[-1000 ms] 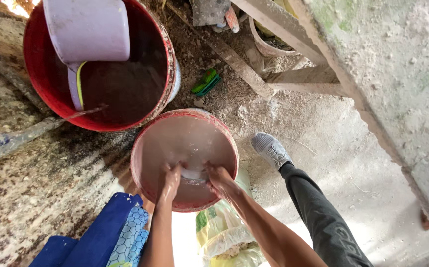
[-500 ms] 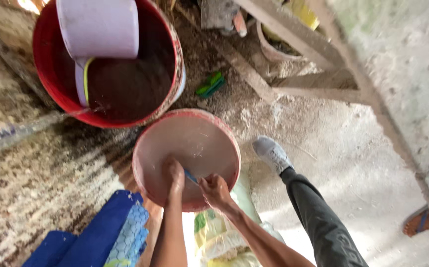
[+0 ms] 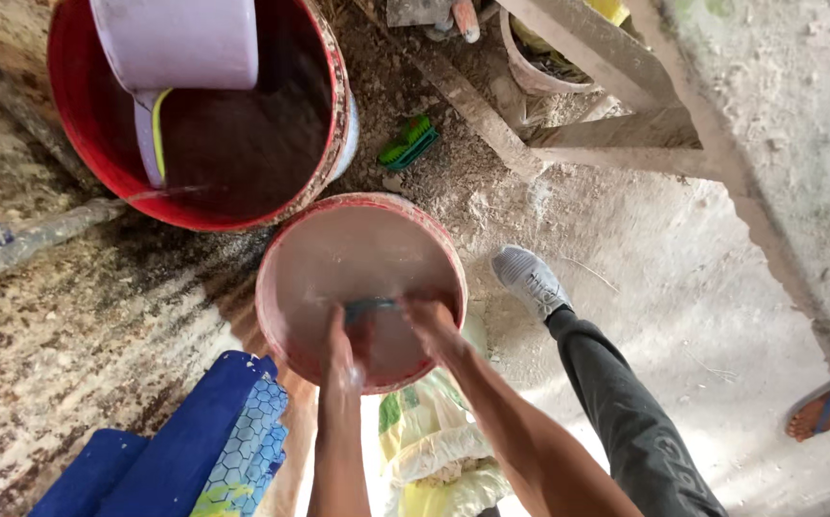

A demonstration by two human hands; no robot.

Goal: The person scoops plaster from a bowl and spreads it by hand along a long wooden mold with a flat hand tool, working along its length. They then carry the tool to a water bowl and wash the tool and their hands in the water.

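Observation:
Both of my hands reach down into a small red bucket filled with milky pinkish water. My left hand and my right hand grip the two ends of a dark bluish tool, held at the water's surface near the bucket's near wall. My fingers are wet and partly under the water. What kind of tool it is cannot be told.
A large red tub of dark water stands behind, with a white pail hanging in it. My grey shoe and dark trouser leg stand right of the bucket. A green brush, wooden beams, a blue padded object and a yellow sack lie around.
My hands have moved apart along the tool and lifted it closer to the surface. The camera has shifted slightly, bringing the bucket a little higher in view.

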